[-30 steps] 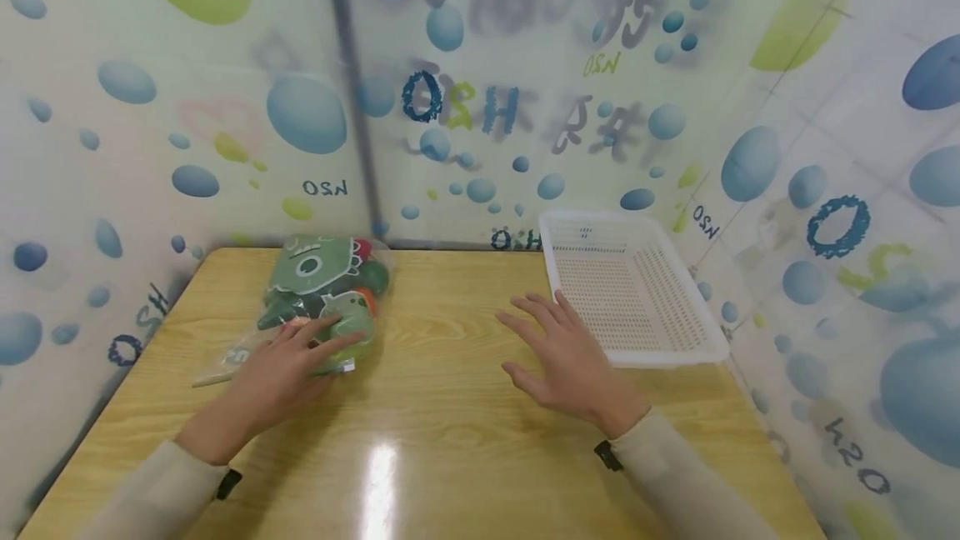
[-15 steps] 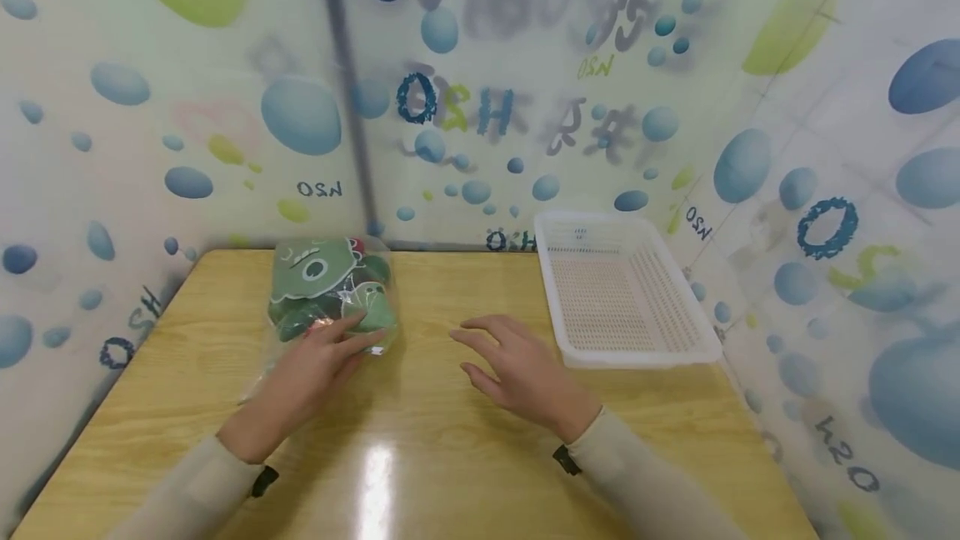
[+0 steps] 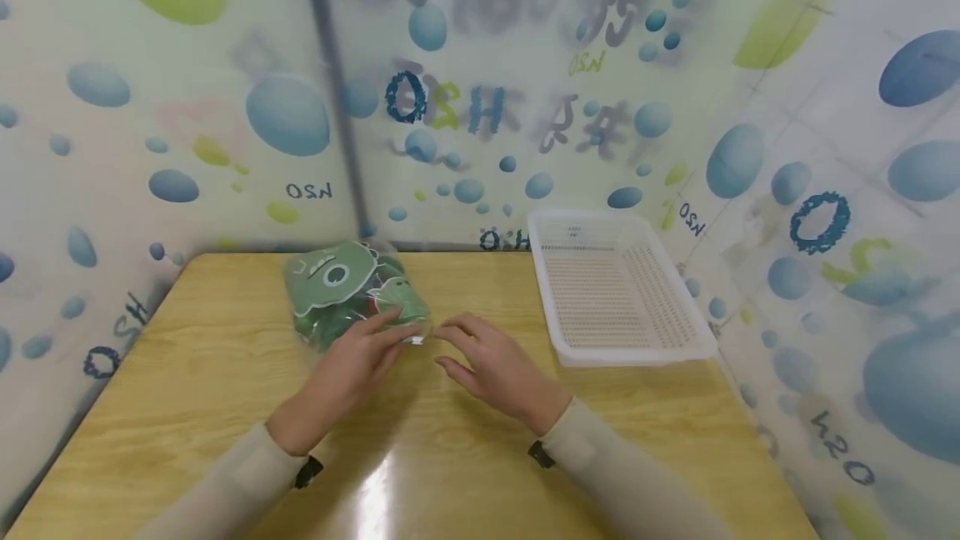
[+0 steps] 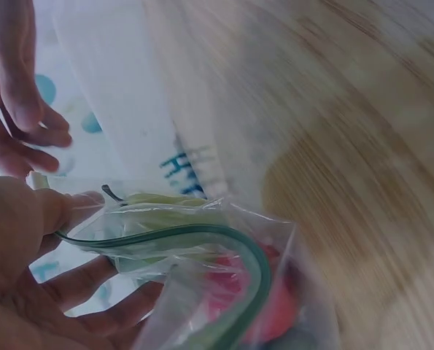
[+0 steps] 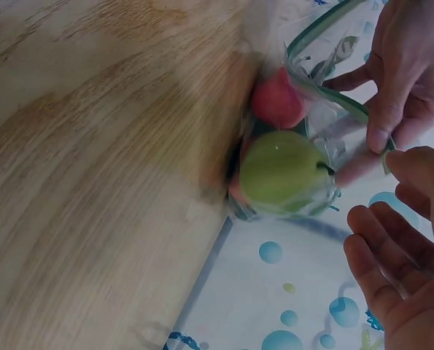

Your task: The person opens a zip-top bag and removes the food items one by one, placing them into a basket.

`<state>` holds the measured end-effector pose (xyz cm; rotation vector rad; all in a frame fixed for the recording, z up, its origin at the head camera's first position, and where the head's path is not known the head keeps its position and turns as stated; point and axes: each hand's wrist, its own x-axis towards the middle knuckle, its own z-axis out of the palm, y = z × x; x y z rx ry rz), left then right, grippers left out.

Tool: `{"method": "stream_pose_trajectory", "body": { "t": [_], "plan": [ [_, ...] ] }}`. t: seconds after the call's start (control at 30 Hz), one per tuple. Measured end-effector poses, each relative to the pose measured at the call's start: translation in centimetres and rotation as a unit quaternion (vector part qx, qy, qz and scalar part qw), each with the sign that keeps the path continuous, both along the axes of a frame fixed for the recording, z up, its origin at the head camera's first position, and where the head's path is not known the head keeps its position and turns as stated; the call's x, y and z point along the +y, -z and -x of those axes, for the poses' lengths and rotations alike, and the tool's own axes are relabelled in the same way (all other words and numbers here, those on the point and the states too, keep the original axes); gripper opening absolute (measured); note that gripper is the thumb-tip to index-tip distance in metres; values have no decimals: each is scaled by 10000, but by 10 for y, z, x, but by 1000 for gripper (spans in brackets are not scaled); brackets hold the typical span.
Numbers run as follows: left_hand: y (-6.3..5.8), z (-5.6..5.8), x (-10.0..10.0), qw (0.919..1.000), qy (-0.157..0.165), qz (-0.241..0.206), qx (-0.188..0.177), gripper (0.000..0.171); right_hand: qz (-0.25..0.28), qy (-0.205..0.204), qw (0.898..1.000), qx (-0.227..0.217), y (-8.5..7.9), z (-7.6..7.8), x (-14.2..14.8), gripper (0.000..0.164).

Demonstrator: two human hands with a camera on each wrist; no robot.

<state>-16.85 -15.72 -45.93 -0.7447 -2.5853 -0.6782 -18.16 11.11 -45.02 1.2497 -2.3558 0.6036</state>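
Observation:
A clear zip-lock bag (image 3: 337, 277) with a green cartoon print rests on the table's left half. Through the plastic show a yellow-green pear-like fruit (image 5: 282, 171) and a red round one (image 5: 279, 100); whether they are real I cannot tell. The left hand (image 3: 348, 369) pinches the bag's edge by the green zip strip (image 4: 165, 235), thumb above and fingers beneath. Close to the strip's end is the right hand (image 3: 498, 373), its fingers loosely bent and holding nothing. Whether its nearest finger touches the strip I cannot tell.
A white perforated plastic basket (image 3: 553, 307) stands at the table's right rear. The wood-grain table (image 3: 457, 448) meets a bubble-patterned curtain (image 3: 480, 65) behind and at both sides.
The left hand has drawn the bag to the right and turned it slightly. The right hand has moved left from beside the basket to the bag's corner.

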Motion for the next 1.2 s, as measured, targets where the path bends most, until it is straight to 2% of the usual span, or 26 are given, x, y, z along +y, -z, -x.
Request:
{"method": "stream_pose_trajectory", "body": {
  "t": [0.17,0.37,0.6,0.8,1.0,1.2],
  "plan": [
    [0,-1,19,9999,131,-64,-3,29,161,-8,9998,-155,6,1,-1,40],
    [-2,-1,37,9989,362,-217,-221,28,508,125,9986,-69,8,0,8,27],
    [-5,3,44,9979,436,-263,-400,28,812,254,9959,-292,8,2,15,24],
    [-7,0,46,9979,344,-360,-409,26,905,265,9950,-324,10,4,13,24],
    [-12,-5,47,9988,130,-468,-99,24,968,306,9938,-455,9,3,11,26],
    [-14,-5,48,9961,177,-758,407,19,982,362,9929,-558,7,4,6,43]
  ]
}}
